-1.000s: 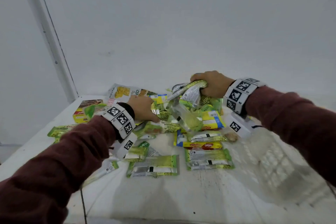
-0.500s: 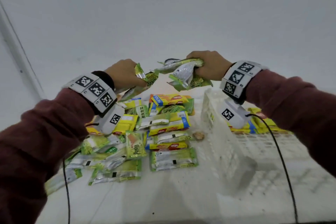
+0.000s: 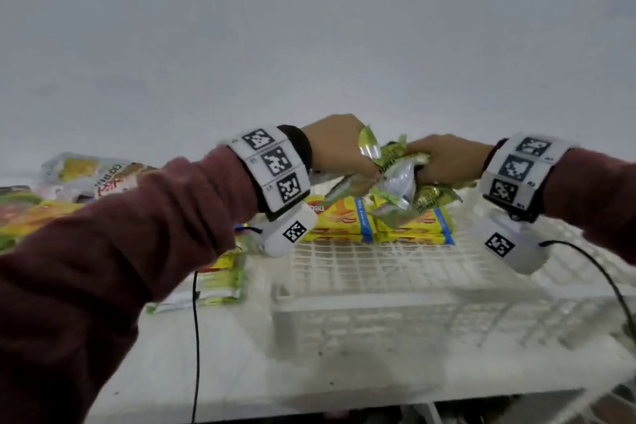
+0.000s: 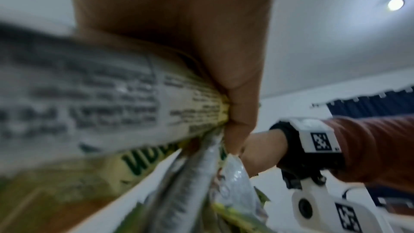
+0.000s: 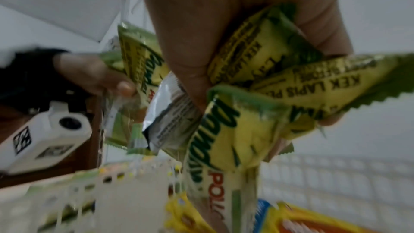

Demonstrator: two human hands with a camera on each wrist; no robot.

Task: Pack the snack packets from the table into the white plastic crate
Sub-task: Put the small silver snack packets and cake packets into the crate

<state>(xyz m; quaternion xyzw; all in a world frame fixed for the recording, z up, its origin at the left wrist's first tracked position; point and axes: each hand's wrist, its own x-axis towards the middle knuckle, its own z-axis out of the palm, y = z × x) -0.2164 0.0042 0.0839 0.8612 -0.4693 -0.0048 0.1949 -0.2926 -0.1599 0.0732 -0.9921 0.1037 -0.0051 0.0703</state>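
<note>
Head view looking down, wrist views close up, sharing the crate (image 3: 378, 289)

A bare, plain indoor room here, more a data-recording or packing setup than a lived-in home. Blank white wall (image 3: 309, 45) fills the whole background, nothing hung on it. A round ceiling light (image 4: 395, 3) glows overhead in the left wrist view, and dark blue curtains (image 4: 369, 105) hang along a rail at the far side. The white table (image 3: 213, 354) is worn and smudged, with a white plastic crate (image 3: 378, 313) standing on it and branded snack packets (image 3: 20, 220) strewn beside it. Both wrists carry marker-printed wristbands (image 3: 272, 165) with white wrist cameras (image 3: 512, 244) and a trailing black cable (image 3: 196, 337): a rigged capture station.
</note>
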